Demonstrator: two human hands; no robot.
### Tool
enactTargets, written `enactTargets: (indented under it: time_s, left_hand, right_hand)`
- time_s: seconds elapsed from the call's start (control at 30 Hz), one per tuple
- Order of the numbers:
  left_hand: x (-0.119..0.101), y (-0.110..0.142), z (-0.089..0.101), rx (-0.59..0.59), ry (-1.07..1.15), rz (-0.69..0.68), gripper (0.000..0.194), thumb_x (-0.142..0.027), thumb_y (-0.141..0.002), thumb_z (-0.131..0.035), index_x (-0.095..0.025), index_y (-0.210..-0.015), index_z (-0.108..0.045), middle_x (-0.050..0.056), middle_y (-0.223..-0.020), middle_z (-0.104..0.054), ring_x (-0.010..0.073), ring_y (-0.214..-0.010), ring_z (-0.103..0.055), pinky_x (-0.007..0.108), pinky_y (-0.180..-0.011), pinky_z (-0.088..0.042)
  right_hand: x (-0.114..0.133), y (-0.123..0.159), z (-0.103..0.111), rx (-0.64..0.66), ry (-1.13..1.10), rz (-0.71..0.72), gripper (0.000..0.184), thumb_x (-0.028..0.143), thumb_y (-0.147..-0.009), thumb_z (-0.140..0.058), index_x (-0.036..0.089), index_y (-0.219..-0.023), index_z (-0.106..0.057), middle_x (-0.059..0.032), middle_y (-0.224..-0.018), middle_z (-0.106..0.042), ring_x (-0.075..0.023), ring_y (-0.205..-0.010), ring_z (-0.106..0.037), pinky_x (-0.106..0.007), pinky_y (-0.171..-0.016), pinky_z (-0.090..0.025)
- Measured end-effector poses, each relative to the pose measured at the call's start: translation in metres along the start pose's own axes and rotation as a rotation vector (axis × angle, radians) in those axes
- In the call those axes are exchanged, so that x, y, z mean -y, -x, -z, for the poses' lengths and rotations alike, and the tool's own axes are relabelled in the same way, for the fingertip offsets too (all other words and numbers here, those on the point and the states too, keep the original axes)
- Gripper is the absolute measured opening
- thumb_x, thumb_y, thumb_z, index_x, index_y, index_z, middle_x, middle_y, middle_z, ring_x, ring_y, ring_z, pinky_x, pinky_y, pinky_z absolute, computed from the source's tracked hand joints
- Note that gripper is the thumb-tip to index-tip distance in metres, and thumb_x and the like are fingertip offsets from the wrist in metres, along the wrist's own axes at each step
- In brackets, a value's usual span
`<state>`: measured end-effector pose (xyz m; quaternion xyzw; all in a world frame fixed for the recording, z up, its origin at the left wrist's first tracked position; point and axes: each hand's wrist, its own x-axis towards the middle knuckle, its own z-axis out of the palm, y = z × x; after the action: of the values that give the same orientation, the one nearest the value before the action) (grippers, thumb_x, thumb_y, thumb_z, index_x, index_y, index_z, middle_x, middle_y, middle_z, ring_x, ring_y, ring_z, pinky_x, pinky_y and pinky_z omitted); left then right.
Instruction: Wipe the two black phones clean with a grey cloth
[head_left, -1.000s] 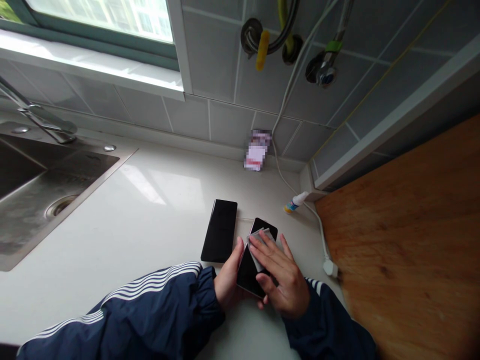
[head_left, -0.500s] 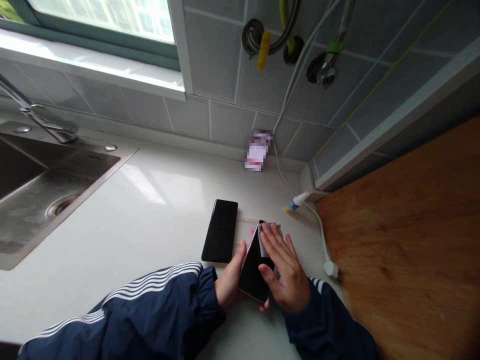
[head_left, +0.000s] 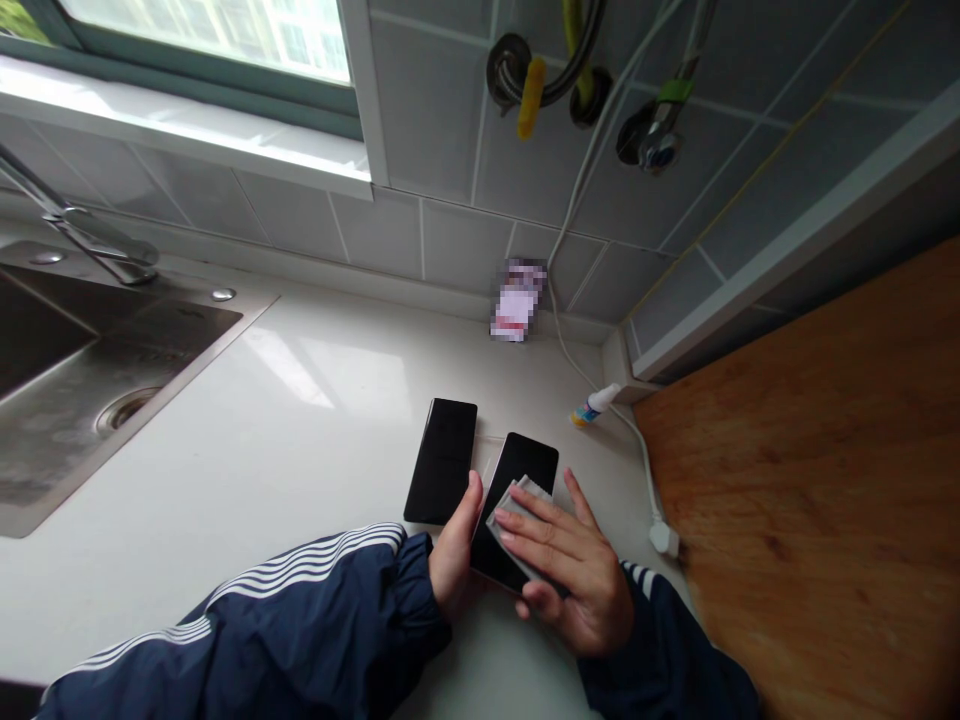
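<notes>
Your left hand (head_left: 454,565) grips the edge of the black smartphone (head_left: 526,462), its long axis running away from you; your right hand (head_left: 581,590) lies open, flat on a grey cloth (head_left: 521,497) over the screen.
</notes>
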<state>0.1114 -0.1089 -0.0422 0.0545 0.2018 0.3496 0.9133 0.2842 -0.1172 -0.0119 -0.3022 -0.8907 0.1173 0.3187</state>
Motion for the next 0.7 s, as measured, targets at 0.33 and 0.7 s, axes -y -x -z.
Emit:
enactTargets:
  time_s: [0.33,0.7]
  left_hand:
    - [0.001,-0.003,0.005,0.183,-0.09,0.165,0.106,-0.087,-0.082,-0.007,-0.002,-0.104,-0.068,0.019,-0.087,-0.069,0.0271,-0.061,-0.07,0.034,-0.048,-0.054]
    - [0.005,-0.004,0.01,0.117,-0.058,0.121,0.097,-0.08,-0.088,-0.015,-0.003,-0.108,-0.071,0.017,-0.082,-0.071,0.0269,-0.066,-0.07,0.034,-0.051,-0.053]
  right_hand:
    - [-0.019,0.005,0.004,-0.142,0.16,-0.225,0.045,0.035,-0.105,-0.033,0.02,-0.141,-0.053,-0.0121,-0.145,-0.056,-0.0306,-0.145,-0.04,-0.063,-0.12,-0.021]
    - [-0.011,0.002,-0.002,-0.073,0.118,-0.148,0.05,0.048,-0.103,-0.036,0.02,-0.139,-0.055,-0.0122,-0.142,-0.058,-0.0323,-0.144,-0.041,-0.064,-0.12,-0.02]
